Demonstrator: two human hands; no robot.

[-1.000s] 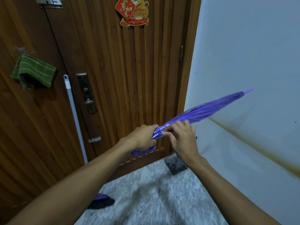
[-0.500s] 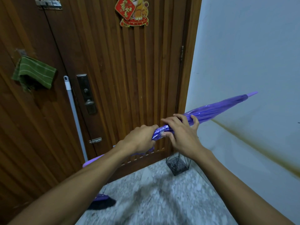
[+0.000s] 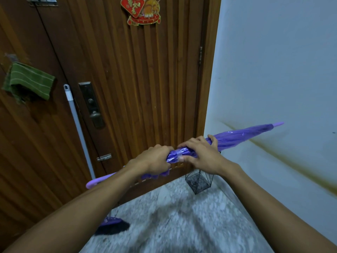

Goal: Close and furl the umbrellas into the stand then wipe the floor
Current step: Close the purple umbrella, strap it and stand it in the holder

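A closed purple umbrella [image 3: 244,135] lies almost level in front of me, its tip pointing right toward the white wall and its curved handle sticking out lower left under my forearm. My left hand [image 3: 155,159] grips the bunched lower end of the canopy. My right hand [image 3: 200,154] wraps over the furled fabric just right of it, with the thumb pressing a strap around the folds. A black wire umbrella stand [image 3: 198,181] sits on the floor in the corner below my hands.
A brown wooden door [image 3: 127,79] fills the back, the white wall [image 3: 273,70] the right. A broom [image 3: 80,132] with a grey pole leans on the door, its bristles on the speckled floor [image 3: 173,225]. A green cloth [image 3: 29,81] hangs at the left.
The umbrella has dropped to a flatter angle and its handle has come into view at lower left. My right hand slid up over the furled canopy and closed around it.
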